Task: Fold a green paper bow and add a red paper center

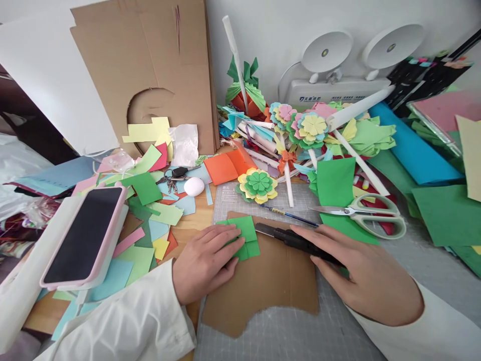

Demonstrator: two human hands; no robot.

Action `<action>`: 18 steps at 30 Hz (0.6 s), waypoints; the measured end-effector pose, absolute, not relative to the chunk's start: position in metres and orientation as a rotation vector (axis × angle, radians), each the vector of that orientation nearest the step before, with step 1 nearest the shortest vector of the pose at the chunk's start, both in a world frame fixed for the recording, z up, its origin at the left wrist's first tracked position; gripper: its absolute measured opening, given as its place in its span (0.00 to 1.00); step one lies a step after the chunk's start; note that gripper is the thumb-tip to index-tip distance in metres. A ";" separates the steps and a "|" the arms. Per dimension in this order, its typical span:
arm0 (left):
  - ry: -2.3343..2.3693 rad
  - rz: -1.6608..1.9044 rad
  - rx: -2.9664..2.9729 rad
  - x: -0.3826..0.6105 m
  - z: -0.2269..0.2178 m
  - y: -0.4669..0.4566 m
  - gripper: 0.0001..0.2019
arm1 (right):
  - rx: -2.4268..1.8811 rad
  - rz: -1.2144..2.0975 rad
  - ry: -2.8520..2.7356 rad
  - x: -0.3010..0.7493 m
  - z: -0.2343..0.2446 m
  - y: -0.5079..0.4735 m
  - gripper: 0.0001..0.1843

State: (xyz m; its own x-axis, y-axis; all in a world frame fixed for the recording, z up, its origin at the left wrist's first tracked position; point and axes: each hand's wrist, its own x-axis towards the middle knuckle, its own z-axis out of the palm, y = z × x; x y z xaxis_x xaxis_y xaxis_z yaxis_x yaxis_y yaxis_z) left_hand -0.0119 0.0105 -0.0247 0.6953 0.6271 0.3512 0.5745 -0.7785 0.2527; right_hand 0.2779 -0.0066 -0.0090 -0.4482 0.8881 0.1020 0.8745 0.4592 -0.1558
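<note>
My left hand (pixel 205 258) lies flat on a folded green paper (pixel 246 235), with its fingers pressing the paper down onto a brown cardboard piece (pixel 278 281). My right hand (pixel 361 273) is closed around a black utility knife (pixel 289 236). The knife's tip touches the right edge of the green paper. Both sleeves are white.
Grey-handled scissors (pixel 370 213) and a pen (pixel 287 214) lie on the grey cutting mat (pixel 323 331) behind my hands. A pink-cased phone (pixel 86 233) rests at the left among paper scraps. Paper flowers (pixel 258 184), rolled paper sticks and coloured sheets crowd the back and right. Cardboard leans against the wall.
</note>
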 end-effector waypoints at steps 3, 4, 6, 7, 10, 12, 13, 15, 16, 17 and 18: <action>0.985 0.668 2.774 -0.012 -0.026 0.011 0.13 | -1.536 0.184 -2.532 0.278 -0.009 -0.008 0.26; 0.981 0.674 2.774 -0.012 -0.027 0.012 0.14 | -1.531 0.204 -2.534 0.278 -0.009 -0.009 0.26; 0.973 0.680 2.775 -0.012 -0.027 0.012 0.14 | -1.516 0.226 -2.537 0.276 -0.009 -0.011 0.26; 0.972 0.678 2.776 -0.013 -0.027 0.012 0.14 | -1.511 0.227 -2.539 0.274 -0.009 -0.012 0.26; 0.973 0.671 2.780 -0.012 -0.026 0.012 0.15 | -1.505 0.256 -2.530 0.268 -0.008 -0.013 0.26; 0.976 0.672 2.783 -0.012 -0.025 0.012 0.15 | -1.496 0.307 -2.510 0.264 -0.007 -0.013 0.25; 0.975 0.673 2.784 -0.012 -0.025 0.012 0.15 | -1.487 0.327 -2.496 0.262 -0.007 -0.013 0.25; 0.977 0.681 2.786 -0.011 -0.025 0.012 0.15 | -1.471 0.346 -2.477 0.260 -0.008 -0.012 0.25; 0.978 0.681 2.789 -0.011 -0.025 0.012 0.15 | -1.465 0.349 -2.473 0.260 -0.008 -0.012 0.25; 0.980 0.678 2.791 -0.011 -0.025 0.012 0.15 | -1.460 0.358 -2.473 0.260 -0.009 -0.012 0.25; 0.983 0.674 2.793 -0.011 -0.024 0.012 0.15 | -1.458 0.374 -2.477 0.261 -0.009 -0.013 0.26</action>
State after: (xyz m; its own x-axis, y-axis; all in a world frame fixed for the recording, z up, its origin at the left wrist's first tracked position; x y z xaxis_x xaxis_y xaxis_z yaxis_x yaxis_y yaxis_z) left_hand -0.0110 0.0117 -0.0245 0.6927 0.6171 0.3733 0.5705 -0.7855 0.2398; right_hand 0.2613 -0.0129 -0.0094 -0.4719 0.8782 0.0780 0.8161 0.4686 -0.3382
